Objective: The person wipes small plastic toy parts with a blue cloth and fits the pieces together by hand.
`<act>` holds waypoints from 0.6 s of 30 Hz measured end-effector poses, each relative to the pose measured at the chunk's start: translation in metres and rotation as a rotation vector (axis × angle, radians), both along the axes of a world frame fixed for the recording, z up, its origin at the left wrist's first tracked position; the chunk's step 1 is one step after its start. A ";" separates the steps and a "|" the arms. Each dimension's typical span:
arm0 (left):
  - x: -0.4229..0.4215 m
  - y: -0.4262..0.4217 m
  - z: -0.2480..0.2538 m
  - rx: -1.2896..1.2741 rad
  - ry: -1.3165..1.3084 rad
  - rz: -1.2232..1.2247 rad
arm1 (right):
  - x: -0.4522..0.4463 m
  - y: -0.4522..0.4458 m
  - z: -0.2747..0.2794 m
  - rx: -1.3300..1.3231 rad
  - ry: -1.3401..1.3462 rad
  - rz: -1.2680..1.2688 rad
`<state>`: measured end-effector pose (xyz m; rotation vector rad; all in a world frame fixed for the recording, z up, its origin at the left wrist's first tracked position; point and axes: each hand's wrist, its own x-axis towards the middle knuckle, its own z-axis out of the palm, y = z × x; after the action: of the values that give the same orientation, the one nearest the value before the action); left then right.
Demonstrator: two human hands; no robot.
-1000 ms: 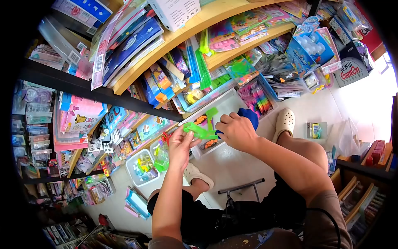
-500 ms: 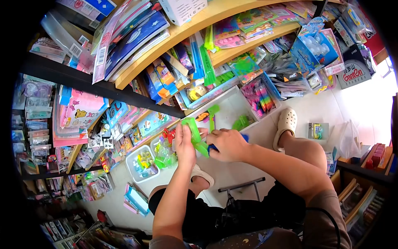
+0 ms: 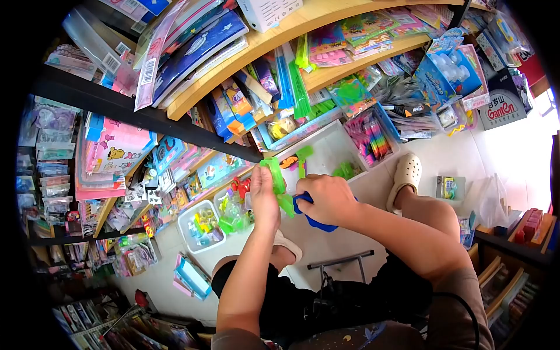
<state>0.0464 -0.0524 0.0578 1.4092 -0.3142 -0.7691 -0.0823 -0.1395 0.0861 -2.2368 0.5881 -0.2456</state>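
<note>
My left hand point(image 3: 264, 198) is closed around a bright green plastic piece point(image 3: 274, 174), which slants down toward the middle. I cannot make out exactly what kind of item it is. In my right hand point(image 3: 330, 199) a dark blue cloth point(image 3: 322, 223) is bunched up, its lower part hanging beneath the fingers. The cloth is beside the green piece's lower end; whether they touch is unclear. Just beyond both hands stands a white plastic bin point(image 3: 359, 172), with another green piece point(image 3: 347, 170) and an orange-and-black item point(image 3: 288, 161) inside.
Left of my hands are a small white basket point(image 3: 203, 249) of colourful small items and clear bags with green pieces point(image 3: 233, 219). Wooden shelves point(image 3: 245, 49) packed with stationery overhang the bin. A bin of rainbow-coloured packs point(image 3: 373, 137) stands at its right. My shoe point(image 3: 407, 175) is close by.
My right hand has drawn slightly right, away from the green piece, and more of the blue cloth shows below it. My left hand still holds the green piece.
</note>
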 end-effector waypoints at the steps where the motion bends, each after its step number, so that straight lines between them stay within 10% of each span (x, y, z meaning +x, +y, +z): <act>1: -0.004 -0.001 0.001 0.008 0.001 0.013 | 0.000 0.000 -0.002 -0.029 0.002 -0.012; 18: -0.022 -0.009 -0.005 0.032 0.197 0.000 | -0.006 0.014 -0.020 -0.304 -0.043 -0.019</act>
<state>0.0242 -0.0615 0.0532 1.3507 -0.1491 -0.9087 -0.0879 -0.1256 0.0663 -2.5110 0.5799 -0.4159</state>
